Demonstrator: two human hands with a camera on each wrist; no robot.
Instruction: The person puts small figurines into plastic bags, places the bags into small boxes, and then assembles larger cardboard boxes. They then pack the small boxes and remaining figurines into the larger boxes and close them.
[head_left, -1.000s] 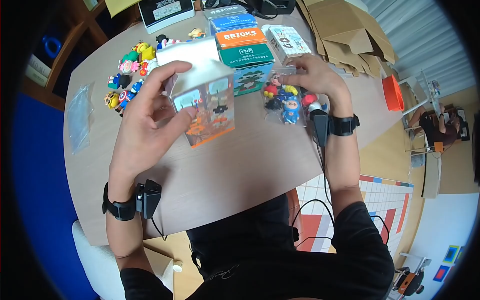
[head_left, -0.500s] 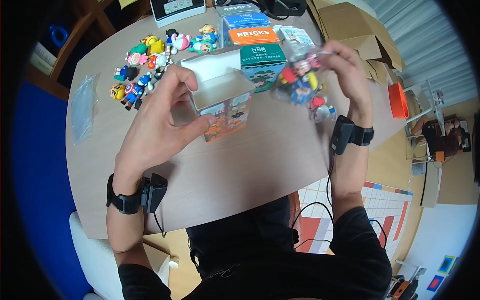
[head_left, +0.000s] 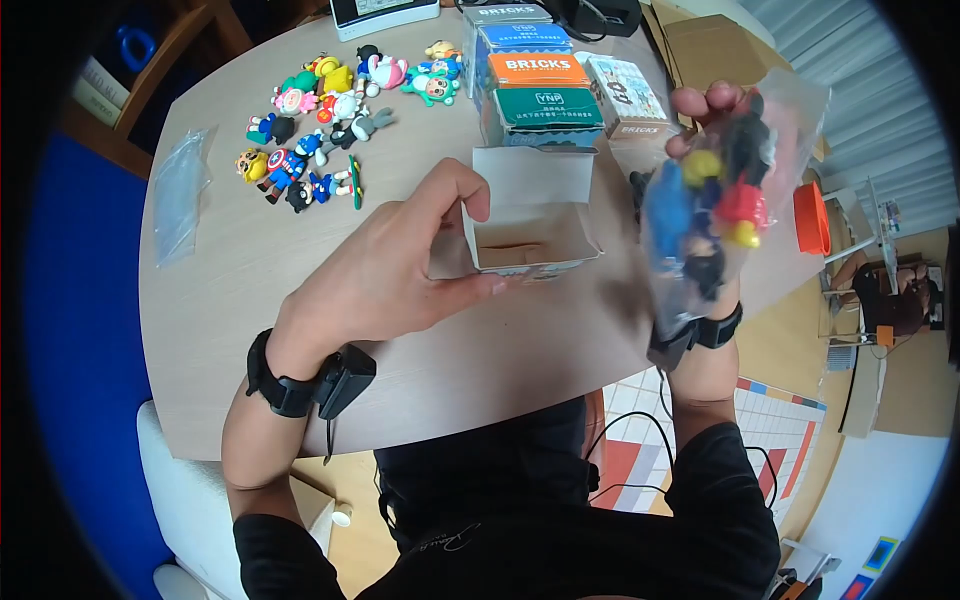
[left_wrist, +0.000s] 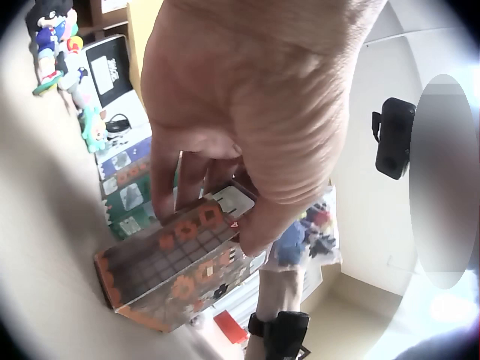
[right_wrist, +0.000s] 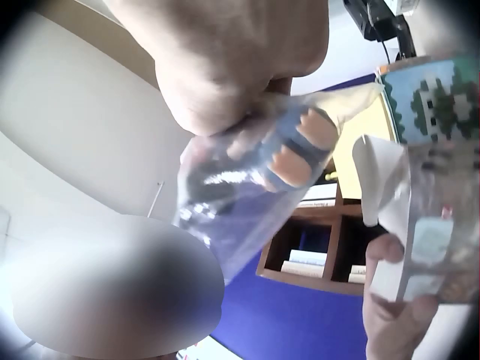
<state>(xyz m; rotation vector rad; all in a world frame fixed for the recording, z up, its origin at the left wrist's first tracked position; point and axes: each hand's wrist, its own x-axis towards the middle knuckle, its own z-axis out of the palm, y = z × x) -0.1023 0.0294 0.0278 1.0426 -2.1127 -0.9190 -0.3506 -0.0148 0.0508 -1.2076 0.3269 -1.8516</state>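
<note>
My left hand (head_left: 385,265) grips the side of an open-topped box (head_left: 530,245), thumb on its near face and fingers at the left edge. In the left wrist view the box (left_wrist: 180,262) shows orange-patterned sides. Raised to the right of it, my right hand (head_left: 715,110) pinches a clear bag of small colourful figures (head_left: 705,205), blurred in the head view. The right wrist view shows blue figure parts (right_wrist: 296,150) through the plastic, below the right hand (right_wrist: 232,60). Part of the box's inside bottom is visible.
Several figures (head_left: 285,165) lie at the table's left back, beside a flat clear bag (head_left: 180,195). A row of boxes (head_left: 545,110) stands behind the held box, with a white-topped box (head_left: 625,90) to its right. Brown cardboard (head_left: 715,50) and an orange container (head_left: 811,218) are at the right.
The right hand has picked up the bag of figures and lifted it toward the camera. The left hand has moved the box right and tipped its opening toward the camera.
</note>
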